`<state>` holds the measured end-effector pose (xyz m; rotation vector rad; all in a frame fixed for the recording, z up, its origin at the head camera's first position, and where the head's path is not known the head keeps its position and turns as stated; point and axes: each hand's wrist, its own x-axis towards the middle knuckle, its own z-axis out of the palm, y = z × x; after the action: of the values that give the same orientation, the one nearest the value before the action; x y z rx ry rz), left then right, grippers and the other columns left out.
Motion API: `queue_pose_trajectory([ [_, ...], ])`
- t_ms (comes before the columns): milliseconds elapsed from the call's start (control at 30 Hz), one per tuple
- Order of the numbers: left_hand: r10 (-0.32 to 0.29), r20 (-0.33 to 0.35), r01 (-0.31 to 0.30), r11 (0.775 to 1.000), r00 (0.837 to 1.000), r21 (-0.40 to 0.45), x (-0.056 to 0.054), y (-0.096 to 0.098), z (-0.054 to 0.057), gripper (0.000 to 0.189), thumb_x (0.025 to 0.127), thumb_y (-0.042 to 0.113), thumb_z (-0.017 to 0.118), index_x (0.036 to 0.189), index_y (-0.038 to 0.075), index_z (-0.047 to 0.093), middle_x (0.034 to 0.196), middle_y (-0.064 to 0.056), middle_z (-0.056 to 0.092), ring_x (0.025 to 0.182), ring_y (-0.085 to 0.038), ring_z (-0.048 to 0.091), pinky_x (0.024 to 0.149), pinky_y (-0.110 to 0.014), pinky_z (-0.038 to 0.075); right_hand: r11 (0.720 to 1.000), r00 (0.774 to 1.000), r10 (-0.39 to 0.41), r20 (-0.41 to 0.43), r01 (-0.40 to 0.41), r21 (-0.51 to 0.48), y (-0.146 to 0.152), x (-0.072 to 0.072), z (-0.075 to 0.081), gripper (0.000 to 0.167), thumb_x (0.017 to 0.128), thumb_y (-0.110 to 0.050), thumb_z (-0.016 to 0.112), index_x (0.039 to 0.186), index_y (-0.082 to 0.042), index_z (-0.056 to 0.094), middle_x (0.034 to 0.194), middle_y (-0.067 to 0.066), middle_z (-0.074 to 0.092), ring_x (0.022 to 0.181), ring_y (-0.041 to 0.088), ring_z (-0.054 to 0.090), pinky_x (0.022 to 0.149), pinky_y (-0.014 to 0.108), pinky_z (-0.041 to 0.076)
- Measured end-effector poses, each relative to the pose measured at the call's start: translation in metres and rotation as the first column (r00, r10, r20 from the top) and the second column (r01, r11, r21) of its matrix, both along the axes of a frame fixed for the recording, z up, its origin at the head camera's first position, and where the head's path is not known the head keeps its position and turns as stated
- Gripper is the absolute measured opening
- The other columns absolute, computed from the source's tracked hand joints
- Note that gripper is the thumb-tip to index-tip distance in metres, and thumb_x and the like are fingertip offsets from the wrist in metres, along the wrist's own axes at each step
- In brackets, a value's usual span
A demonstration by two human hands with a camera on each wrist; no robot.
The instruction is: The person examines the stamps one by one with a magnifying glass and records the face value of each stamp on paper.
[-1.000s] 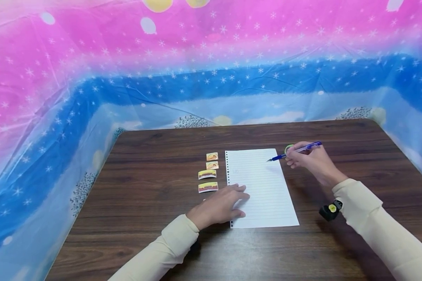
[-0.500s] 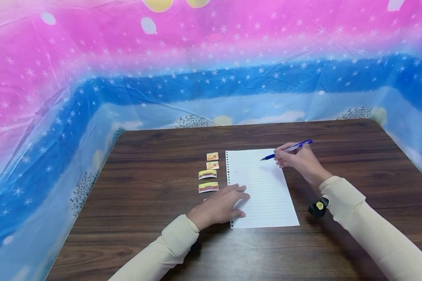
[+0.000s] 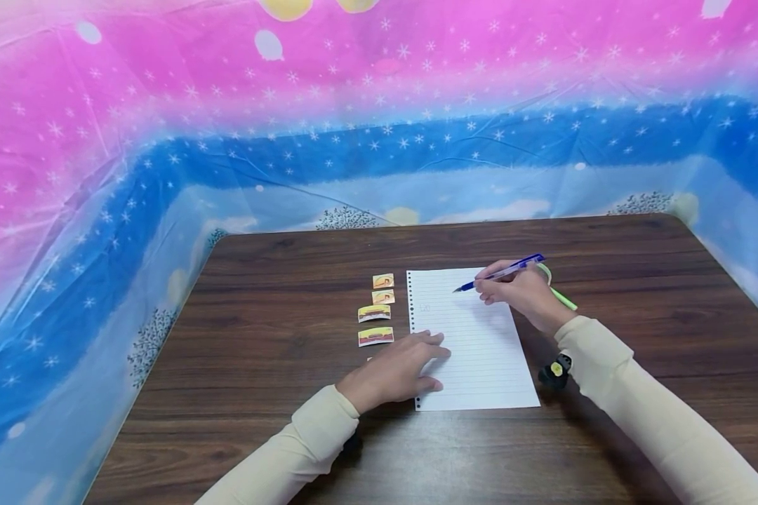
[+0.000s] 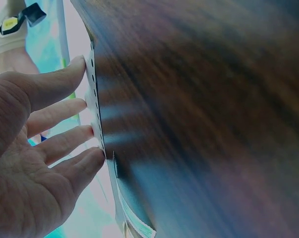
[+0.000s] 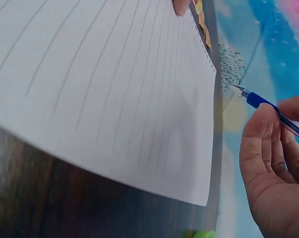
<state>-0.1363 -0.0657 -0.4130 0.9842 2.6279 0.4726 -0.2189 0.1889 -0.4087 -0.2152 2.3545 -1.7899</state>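
Note:
A lined, punched sheet of paper (image 3: pixel 474 372) lies on the table, with faint marks near its left edge. My left hand (image 3: pixel 394 372) rests on that edge, fingers spread; the left wrist view shows its fingertips (image 4: pixel 82 67) along the punched holes. My right hand (image 3: pixel 521 294) pinches a blue pen (image 3: pixel 499 272) over the upper part of the sheet. In the right wrist view, the tip of the pen (image 5: pixel 253 99) appears raised off the paper. Left of the sheet lie several small picture cards (image 3: pixel 375 337) in a column, one mostly hidden by my left hand.
A bright green object (image 3: pixel 563 299) with a pale curved part lies beyond my right hand, partly covered by it. The dark wooden table (image 3: pixel 259 315) is bordered by a pink and blue patterned cloth (image 3: pixel 354 154) at the back and sides.
My right hand has moved left with the pen, from the sheet's right edge to over its upper middle. More of the green object shows now. My left hand has stayed still.

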Motion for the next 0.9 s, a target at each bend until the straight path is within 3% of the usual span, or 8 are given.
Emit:
queue_pose_trajectory([
  [233,-0.003,0.016,0.003,1.000,1.000,0.002,0.000,-0.001,0.001,0.047,0.094,0.026,0.075,0.138,0.011,0.064,0.154,-0.010,0.047,0.146,-0.026,0.038,0.118,-0.040,0.032,0.997,1.000,0.007,0.027,-0.009,0.076,-0.012,-0.001,-0.004,0.026,0.095,-0.019,0.072,0.112,0.001,0.065,0.106,0.027,0.071,0.091,0.036,0.071,0.081,0.038,0.060],
  [467,-0.003,0.016,0.004,1.000,1.000,-0.003,-0.001,0.000,0.000,0.047,0.095,0.026,0.074,0.138,0.011,0.064,0.154,-0.011,0.047,0.146,-0.027,0.038,0.118,-0.040,0.032,0.997,0.999,0.032,-0.009,-0.031,0.064,-0.023,-0.001,-0.010,0.023,0.096,-0.016,0.071,0.109,0.003,0.067,0.102,0.027,0.071,0.089,0.038,0.071,0.078,0.038,0.061],
  [900,-0.002,0.009,0.002,1.000,1.000,-0.001,-0.001,0.000,0.000,0.047,0.094,0.026,0.075,0.138,0.012,0.064,0.154,-0.010,0.047,0.146,-0.026,0.038,0.117,-0.041,0.033,0.998,0.999,0.036,-0.018,-0.035,0.054,-0.033,-0.001,-0.020,0.021,0.097,-0.015,0.068,0.107,0.004,0.067,0.098,0.024,0.072,0.084,0.029,0.072,0.075,0.034,0.060],
])
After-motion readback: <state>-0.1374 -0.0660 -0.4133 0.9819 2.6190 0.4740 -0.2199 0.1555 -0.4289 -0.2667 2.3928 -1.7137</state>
